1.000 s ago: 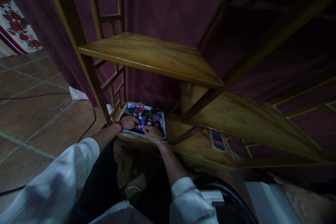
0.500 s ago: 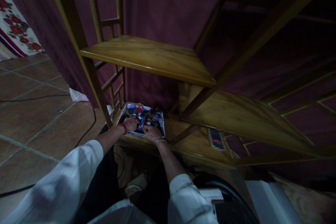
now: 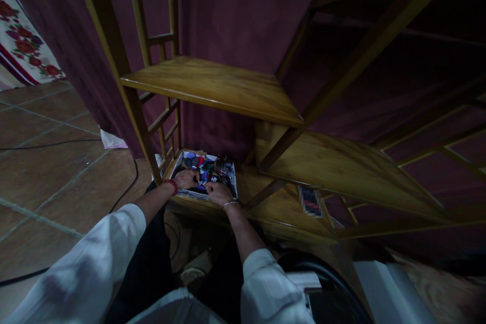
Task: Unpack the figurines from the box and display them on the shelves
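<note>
A shallow white-edged box [image 3: 234, 182] stands on the low wooden shelf, filled with a jumble of small coloured pieces [image 3: 205, 166], too small to name. At its left front, my left hand [image 3: 186, 179] reaches over the rim, fingers bent down among the pieces; a red bead bracelet circles that wrist. My right hand [image 3: 219, 193] is at the box's front, fingers curled together with the tips close to my left hand's. Whatever lies between the fingertips is hidden or too small to make out. Round dark, blue and red discs [image 3: 194, 161] lie at the box's back left.
Above the box hangs a higher wooden shelf board [image 3: 216, 86], with a slanted brace on its right. A pixelated dark item [image 3: 310, 201] lies on the low shelf to the right. A black cable [image 3: 127, 190] crosses the tiled floor. Dark red curtain [image 3: 228, 25] hangs behind.
My left hand has shifted slightly left and its fingers look more bent. My right hand has barely moved, its tips still in the box. The view has shifted a little.
</note>
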